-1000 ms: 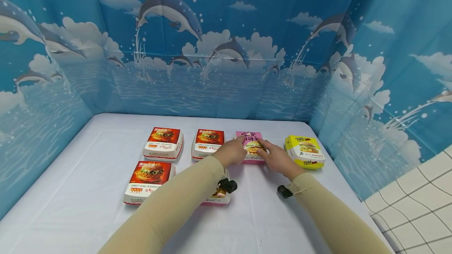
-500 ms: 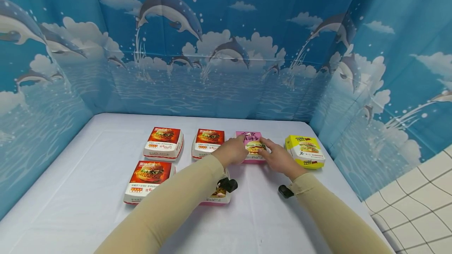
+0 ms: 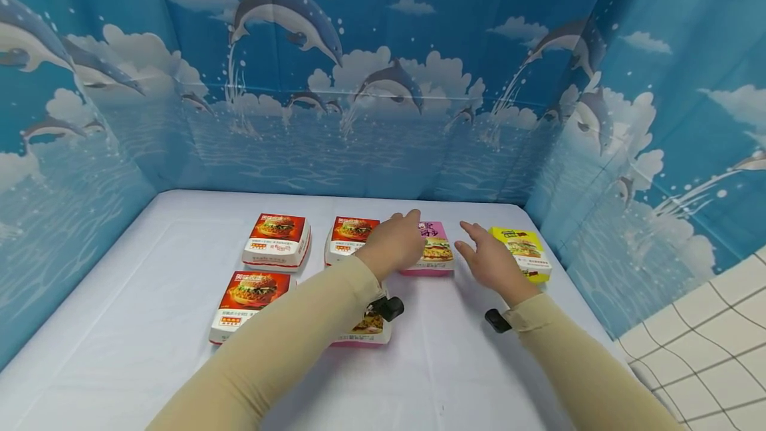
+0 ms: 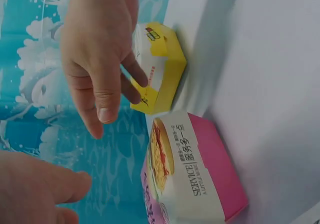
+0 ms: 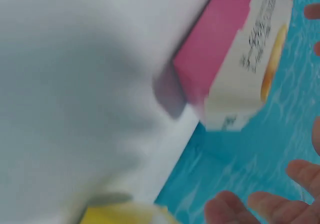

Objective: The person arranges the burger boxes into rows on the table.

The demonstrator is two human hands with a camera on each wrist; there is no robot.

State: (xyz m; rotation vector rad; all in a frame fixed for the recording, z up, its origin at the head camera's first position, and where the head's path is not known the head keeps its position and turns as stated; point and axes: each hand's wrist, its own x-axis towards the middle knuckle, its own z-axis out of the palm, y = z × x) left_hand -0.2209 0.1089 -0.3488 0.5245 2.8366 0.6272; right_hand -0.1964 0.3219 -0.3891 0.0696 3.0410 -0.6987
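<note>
Backdrop: blue dolphin-print curtain (image 3: 383, 85) closes three sides of a white table (image 3: 149, 324).
Open room: bare cloth lies along the left edge and across the near right; tiled floor (image 3: 706, 324) shows past the right corner.
Box count: six burger boxes, namely three red boxes (first (image 3: 276, 241), second (image 3: 350, 238), third (image 3: 251, 304)), one pink box (image 3: 433, 255), one yellow box (image 3: 520, 251), and one partly hidden box (image 3: 365, 331) under the left forearm.
Pink box: rests on the table in the far row, between the second red box and the yellow box, well short of the back edge; lid closed.
Left hand (image 3: 395, 245): raised just left of the pink box, fingers loosely bent and holding nothing (contact with the box cannot be told).
Right hand (image 3: 491, 261): lifted between the pink and yellow boxes, fingers (image 4: 105, 99) spread apart, gripping nothing.
</note>
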